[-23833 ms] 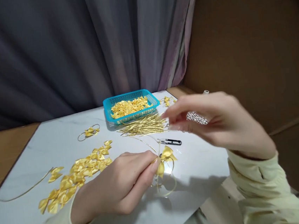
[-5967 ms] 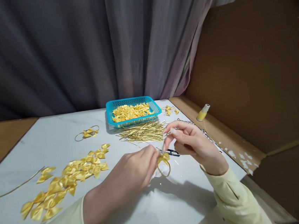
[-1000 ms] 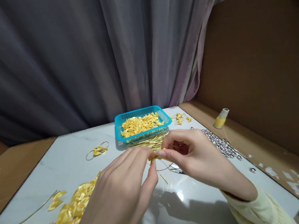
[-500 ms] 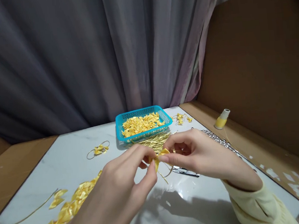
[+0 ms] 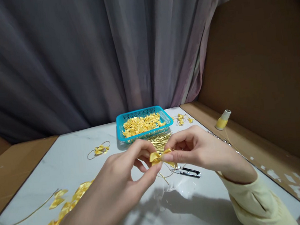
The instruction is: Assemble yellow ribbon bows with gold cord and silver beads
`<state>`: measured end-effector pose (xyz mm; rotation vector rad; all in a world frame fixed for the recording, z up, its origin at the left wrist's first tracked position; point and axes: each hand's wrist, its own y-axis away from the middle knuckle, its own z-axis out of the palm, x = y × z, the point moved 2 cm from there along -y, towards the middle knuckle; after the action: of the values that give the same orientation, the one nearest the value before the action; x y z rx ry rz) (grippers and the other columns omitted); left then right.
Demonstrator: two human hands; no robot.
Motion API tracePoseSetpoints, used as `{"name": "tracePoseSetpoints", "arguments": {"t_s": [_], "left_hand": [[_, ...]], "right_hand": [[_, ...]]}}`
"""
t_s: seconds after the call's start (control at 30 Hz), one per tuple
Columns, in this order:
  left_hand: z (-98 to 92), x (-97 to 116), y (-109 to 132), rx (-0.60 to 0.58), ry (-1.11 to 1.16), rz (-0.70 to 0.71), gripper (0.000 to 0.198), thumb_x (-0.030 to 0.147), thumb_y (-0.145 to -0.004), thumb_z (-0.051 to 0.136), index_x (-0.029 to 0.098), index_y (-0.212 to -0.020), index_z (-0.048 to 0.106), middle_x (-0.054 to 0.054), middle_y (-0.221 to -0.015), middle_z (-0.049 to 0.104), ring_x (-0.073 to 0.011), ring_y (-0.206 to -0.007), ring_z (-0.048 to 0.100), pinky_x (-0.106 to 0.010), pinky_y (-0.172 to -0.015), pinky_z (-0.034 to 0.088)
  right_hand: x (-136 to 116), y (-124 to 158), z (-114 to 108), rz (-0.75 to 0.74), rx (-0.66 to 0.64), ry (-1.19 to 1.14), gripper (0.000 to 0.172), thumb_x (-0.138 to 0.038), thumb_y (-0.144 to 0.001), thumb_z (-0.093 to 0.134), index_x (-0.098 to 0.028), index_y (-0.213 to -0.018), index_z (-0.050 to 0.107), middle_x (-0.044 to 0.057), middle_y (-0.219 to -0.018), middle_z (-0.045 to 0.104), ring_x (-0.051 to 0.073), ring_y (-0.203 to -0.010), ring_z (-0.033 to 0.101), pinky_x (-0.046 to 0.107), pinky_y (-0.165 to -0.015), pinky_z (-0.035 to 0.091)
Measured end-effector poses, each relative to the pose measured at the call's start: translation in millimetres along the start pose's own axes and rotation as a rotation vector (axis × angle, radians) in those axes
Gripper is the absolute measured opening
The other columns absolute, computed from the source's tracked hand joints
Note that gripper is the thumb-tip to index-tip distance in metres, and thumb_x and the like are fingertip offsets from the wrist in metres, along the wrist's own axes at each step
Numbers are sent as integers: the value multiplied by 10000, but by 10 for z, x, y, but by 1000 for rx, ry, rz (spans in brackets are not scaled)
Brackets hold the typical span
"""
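Note:
A small yellow ribbon bow with a thin gold wire hanging below it is held between both hands above the white tabletop. My left hand pinches the bow's left wing between thumb and fingers. My right hand pinches its right wing, fingers curled. A black thread snip lies on the table just below my right hand. Behind the hands is a pile of gold wire ties.
A turquoise basket of yellow ribbon pieces stands at the back. Loose yellow bows lie scattered at lower left, a bow on a ring further back. A yellow thread spool stands by the brown cardboard wall on the right.
Both hands lifted slightly and the bow has come into full view between the fingertips, spread out flat. The thread snip below shows more.

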<state>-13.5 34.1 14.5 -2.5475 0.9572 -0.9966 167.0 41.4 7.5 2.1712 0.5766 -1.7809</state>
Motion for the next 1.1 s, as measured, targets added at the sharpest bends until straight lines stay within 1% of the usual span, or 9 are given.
{"name": "tracePoseSetpoints", "arguments": {"t_s": [0.07, 0.17, 0.27, 0.37, 0.57, 0.7, 0.8, 0.97, 1.1], "left_hand": [[-24, 1, -3, -28, 25, 22, 80, 243, -832, 585, 260, -908, 605, 57, -771, 703, -103, -574, 634, -172, -483, 479], [-81, 19, 5, -100, -5, 35, 116, 230, -835, 588, 281, -924, 640, 87, -768, 711, -89, -601, 643, -156, -505, 466], [-124, 29, 26, -169, -108, 53, 154, 216, -835, 594, 299, -958, 633, 106, -816, 719, -92, -675, 659, -172, -610, 475], [-124, 37, 51, -177, -162, 162, 183, 192, -842, 585, 284, -999, 600, 83, -921, 713, -121, -809, 659, -221, -731, 467], [-82, 20, 80, -261, -189, 236, 163, 141, -861, 552, 265, -965, 572, 62, -833, 666, -129, -745, 615, -271, -676, 417], [-101, 26, 94, -274, -206, 302, 129, 120, -868, 530, 238, -905, 567, 50, -796, 659, -129, -708, 603, -275, -657, 406], [-98, 22, 96, -283, -229, 312, 103, 135, -884, 506, 221, -882, 563, 34, -784, 655, -137, -695, 603, -283, -646, 410], [-73, -1, 97, -288, -236, 322, 147, 153, -905, 485, 235, -1007, 550, 21, -852, 663, -148, -746, 621, -293, -666, 423], [-60, -35, 109, -290, -216, 273, 206, 147, -899, 493, 254, -1074, 506, 30, -881, 656, -145, -769, 628, -282, -671, 430]], "right_hand": [[4, -4, -7, 8, -6, 21, 249, -341, -753, 719, -141, -660, 603, -68, -511, 417, 51, -470, 326, 205, -426, 225], [9, -12, -16, 28, -49, 7, 237, -316, -737, 736, -135, -655, 608, -67, -511, 434, 45, -467, 332, 197, -423, 231], [24, -26, -21, 70, -97, -7, 212, -291, -710, 761, -124, -684, 632, -68, -505, 452, 42, -463, 349, 187, -416, 241], [39, -52, -18, 79, -143, -2, 204, -280, -707, 764, -114, -698, 646, -58, -515, 489, 40, -468, 378, 172, -415, 261], [82, -84, -13, 106, -169, 78, 229, -312, -712, 758, -107, -704, 655, -28, -551, 542, 45, -481, 400, 165, -415, 281], [118, -82, -11, 123, -199, 95, 251, -343, -714, 751, -107, -735, 668, -19, -569, 549, 53, -491, 402, 167, -419, 287], [118, -81, -18, 105, -219, 103, 242, -337, -718, 747, -108, -743, 672, -24, -568, 547, 51, -487, 396, 166, -415, 285], [77, -66, -50, 82, -254, 159, 181, -274, -727, 735, -109, -782, 687, -46, -548, 512, 45, -469, 367, 164, -409, 284], [64, -45, -69, 65, -266, 246, 165, -241, -755, 687, -109, -854, 698, -52, -536, 479, 46, -464, 363, 163, -412, 298]]}}
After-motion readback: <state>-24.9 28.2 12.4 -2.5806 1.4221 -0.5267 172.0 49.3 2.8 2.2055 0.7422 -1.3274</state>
